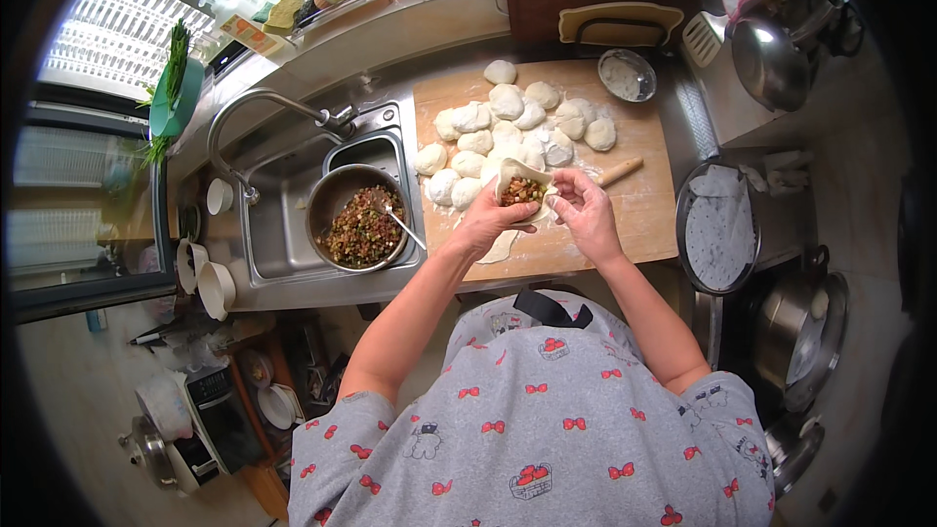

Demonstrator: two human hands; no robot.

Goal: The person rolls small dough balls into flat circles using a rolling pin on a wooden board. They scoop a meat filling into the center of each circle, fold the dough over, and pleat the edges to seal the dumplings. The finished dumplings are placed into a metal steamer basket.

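Observation:
My left hand [492,216] cups a round dough wrapper [508,174] with chopped filling [522,192] heaped in its middle. The fingers of my right hand [588,214] pinch the wrapper's right edge. Below the hands, a flat piece of dough [500,249] lies on the floured wooden board [637,227]. Several dough balls [505,101] sit close together behind my hands. To their right rests a wooden rolling pin [621,171], partly hidden by my right hand. A metal bowl of filling [359,230] stands at the left, with a spoon [399,218] leaning in it.
The filling bowl rests over the steel sink [282,234], beside the curved faucet [245,95]. A small bowl of flour [626,75] is at the board's back right corner. Right of the board lies a lined steamer tray [721,234]. A large pot [787,329] stands at lower right.

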